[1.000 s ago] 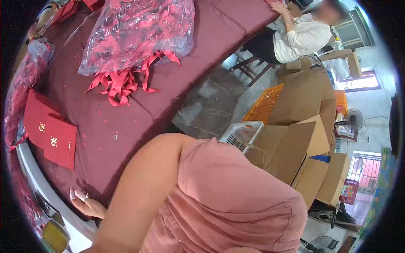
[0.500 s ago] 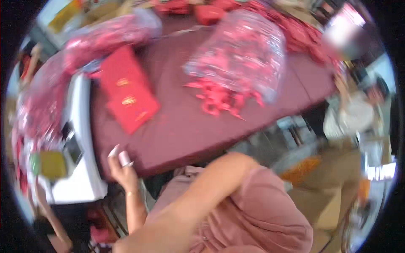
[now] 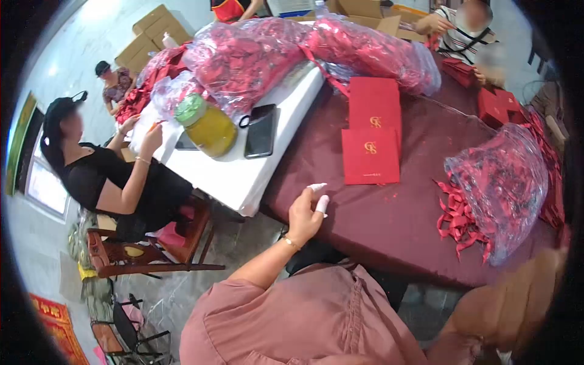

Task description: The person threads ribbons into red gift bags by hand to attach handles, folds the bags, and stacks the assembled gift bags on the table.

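Note:
My left hand (image 3: 305, 214) rests at the near edge of the table with the dark maroon cloth (image 3: 365, 222). White coverings wrap two of its digits, which point forward and apart with nothing between them. Just ahead of it lie two overlapping red printed envelopes or flat boxes (image 3: 371, 152) with gold lettering. At the lower right, my right hand (image 3: 523, 292) is large, blurred and close to the camera; its fingers cannot be made out. Beyond it sits a clear plastic bag (image 3: 508, 188) of red ribbon pieces (image 3: 459, 219), some spilling out.
On the white table (image 3: 228, 182) to the left are a yellow jar (image 3: 210, 131) with a green lid, a phone (image 3: 261, 131) and large bags of red ribbons (image 3: 246, 58). A co-worker in black (image 3: 115, 170) sits there by a wooden chair (image 3: 152, 258). Red boxes (image 3: 499, 106) stand far right.
My view has swung left, so the table, envelopes and bag sit further right. My right arm, earlier crossing in front of my body, is now at the lower right.

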The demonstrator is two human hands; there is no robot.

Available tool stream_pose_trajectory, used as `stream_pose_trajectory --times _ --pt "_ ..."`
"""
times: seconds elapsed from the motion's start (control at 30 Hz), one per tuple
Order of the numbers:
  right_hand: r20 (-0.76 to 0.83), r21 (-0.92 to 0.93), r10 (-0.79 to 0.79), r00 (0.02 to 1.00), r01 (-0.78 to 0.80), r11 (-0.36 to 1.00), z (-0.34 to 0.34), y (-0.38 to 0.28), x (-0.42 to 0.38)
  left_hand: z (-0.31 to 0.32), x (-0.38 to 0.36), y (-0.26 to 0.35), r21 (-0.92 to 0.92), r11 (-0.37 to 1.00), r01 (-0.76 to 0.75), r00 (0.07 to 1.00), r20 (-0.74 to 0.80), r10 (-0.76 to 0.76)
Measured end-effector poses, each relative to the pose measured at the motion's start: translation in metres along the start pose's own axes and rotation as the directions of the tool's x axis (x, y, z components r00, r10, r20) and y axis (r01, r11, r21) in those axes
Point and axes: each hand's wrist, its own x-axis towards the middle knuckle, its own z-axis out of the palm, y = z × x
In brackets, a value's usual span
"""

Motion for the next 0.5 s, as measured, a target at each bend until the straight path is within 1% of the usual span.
stream_pose_trajectory --times 0.03,0.1,0.13,0.2,0.23,0.27,0.3,0.37,0.4,0.43,0.5 --pt "-0.020 0.007 0.005 1.000 -0.005 1.000 -0.001 0.002 -0.003 -0.001 0.000 0.004 -0.032 0.999 0.028 1.000 0.011 -0.027" --pt "-0.070 0.008 -0.026 0.997 0.027 1.000 -0.006 -0.002 -0.011 -0.003 0.000 0.011 -0.030 0.998 0.063 0.997 0.036 -0.062" --pt "-0.095 0.017 -0.055 0.994 0.057 0.998 -0.010 -0.007 -0.015 -0.001 -0.001 0.002 0.024 1.000 0.009 1.000 0.010 -0.009" --pt "-0.160 0.022 -0.146 0.976 0.152 0.988 -0.026 -0.020 -0.021 0.002 -0.001 -0.004 0.004 0.999 -0.048 0.999 -0.020 0.048" --pt "-0.196 0.021 -0.208 0.958 0.217 0.976 -0.036 -0.030 -0.024 0.002 -0.001 -0.005 0.006 0.999 -0.053 0.998 -0.021 0.054" --pt "-0.228 0.022 -0.278 0.933 0.290 0.957 -0.046 -0.038 -0.025 0.001 -0.002 -0.001 0.001 1.000 -0.029 1.000 -0.004 0.029" --pt "-0.279 0.018 -0.362 0.889 0.382 0.924 -0.055 -0.050 -0.028 0.000 -0.001 0.002 -0.005 1.000 -0.007 1.000 0.009 0.007" --pt "-0.308 -0.015 -0.482 0.820 0.502 0.865 -0.063 -0.066 -0.026 -0.001 -0.001 0.001 0.021 0.999 -0.039 0.999 -0.011 0.039" --pt "-0.310 -0.042 -0.524 0.793 0.539 0.841 -0.064 -0.071 -0.027 -0.001 0.000 0.003 0.042 0.998 -0.052 0.999 -0.010 0.053" --pt "-0.314 -0.059 -0.549 0.774 0.562 0.825 -0.063 -0.075 -0.027 -0.001 -0.001 0.007 0.000 1.000 -0.031 0.999 -0.017 0.031" --pt "-0.300 -0.083 -0.587 0.752 0.592 0.802 -0.060 -0.080 -0.024 -0.004 -0.001 0.010 0.050 0.999 -0.007 1.000 0.008 0.006"
